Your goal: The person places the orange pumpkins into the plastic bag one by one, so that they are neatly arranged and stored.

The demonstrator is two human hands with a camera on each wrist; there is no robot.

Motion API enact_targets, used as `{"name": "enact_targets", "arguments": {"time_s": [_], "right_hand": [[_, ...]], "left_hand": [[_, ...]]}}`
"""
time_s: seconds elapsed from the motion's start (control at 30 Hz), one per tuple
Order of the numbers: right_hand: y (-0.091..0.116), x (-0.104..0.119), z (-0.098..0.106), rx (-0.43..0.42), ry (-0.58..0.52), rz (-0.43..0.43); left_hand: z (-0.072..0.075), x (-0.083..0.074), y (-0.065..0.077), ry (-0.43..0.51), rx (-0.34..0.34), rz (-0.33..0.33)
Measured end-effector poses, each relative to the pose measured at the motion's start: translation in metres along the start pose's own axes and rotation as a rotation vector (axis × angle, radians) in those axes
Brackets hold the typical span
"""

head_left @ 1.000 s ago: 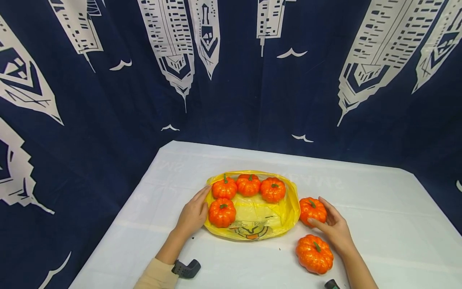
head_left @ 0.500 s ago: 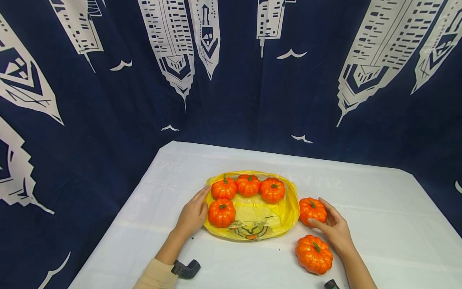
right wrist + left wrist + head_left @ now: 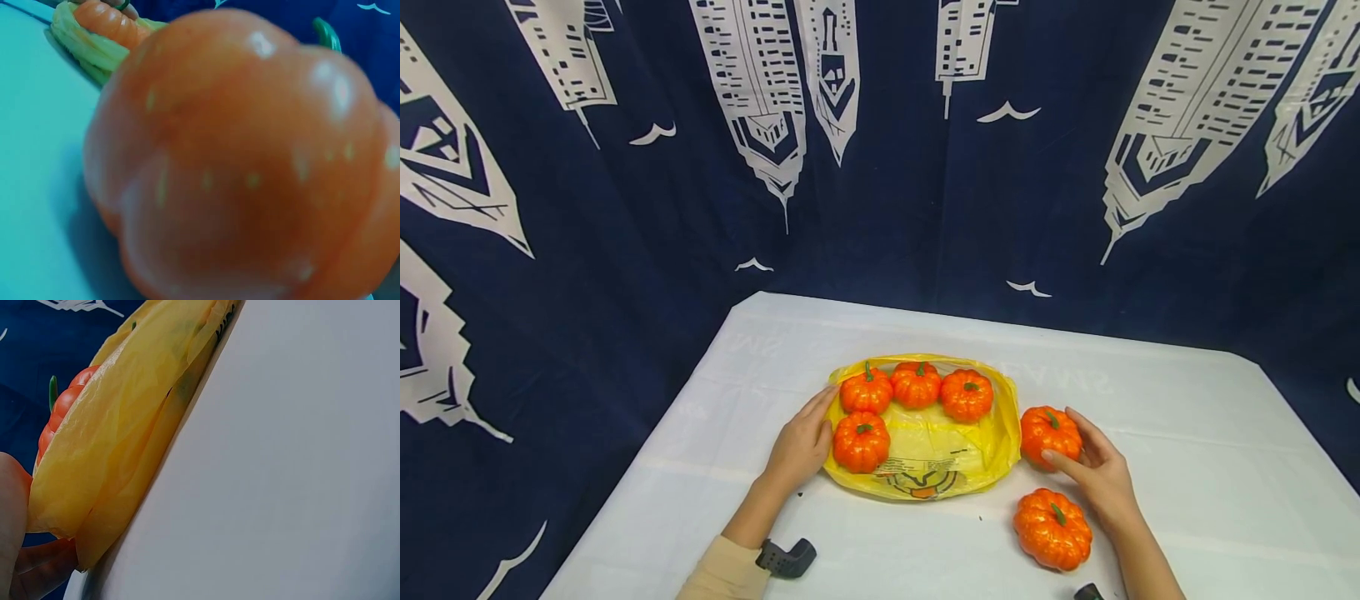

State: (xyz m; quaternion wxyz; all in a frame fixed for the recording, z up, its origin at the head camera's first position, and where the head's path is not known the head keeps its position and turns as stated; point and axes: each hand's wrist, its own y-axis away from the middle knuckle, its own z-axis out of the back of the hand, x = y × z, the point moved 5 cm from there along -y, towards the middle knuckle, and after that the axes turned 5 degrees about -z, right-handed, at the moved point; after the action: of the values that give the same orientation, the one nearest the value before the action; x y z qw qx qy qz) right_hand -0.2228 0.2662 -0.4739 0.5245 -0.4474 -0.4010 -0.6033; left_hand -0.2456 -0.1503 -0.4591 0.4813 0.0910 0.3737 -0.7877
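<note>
In the head view, a yellow plastic bag lies spread on the table with several small orange pumpkins inside. My left hand rests along the bag's left side, fingers fairly straight. The left wrist view shows its fingers touching the crumpled yellow plastic. Just right of the bag, my right hand grips an orange pumpkin between thumb and fingers. Another pumpkin sits on the table nearer me, beside the right wrist. A large pumpkin fills the right wrist view and hides my right hand.
White cloth covers the table. Behind it hangs a dark blue curtain printed with white buildings and birds. A dark band is on the left wrist, and a dark object shows at the bottom edge near the right forearm.
The pumpkin in my right hand has shifted slightly up in the head view, along with the hand. My left hand, the bag and the other pumpkins stay put.
</note>
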Motion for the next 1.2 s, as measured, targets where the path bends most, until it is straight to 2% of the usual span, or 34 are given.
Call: {"name": "enact_targets", "arguments": {"time_s": [0.2,0.87,1.2], "right_hand": [[0.005,0.011,0.0,-0.014,-0.005,0.059],[0.019,0.052,-0.02,0.08,-0.123,0.18],[0.019,0.061,-0.035,0.123,-0.114,0.152]], "left_hand": [[0.001,0.0,0.0,0.004,-0.002,-0.001],[0.001,0.0,0.001,0.006,-0.011,-0.004],[0.0,0.0,0.0,0.004,-0.013,-0.016]]}}
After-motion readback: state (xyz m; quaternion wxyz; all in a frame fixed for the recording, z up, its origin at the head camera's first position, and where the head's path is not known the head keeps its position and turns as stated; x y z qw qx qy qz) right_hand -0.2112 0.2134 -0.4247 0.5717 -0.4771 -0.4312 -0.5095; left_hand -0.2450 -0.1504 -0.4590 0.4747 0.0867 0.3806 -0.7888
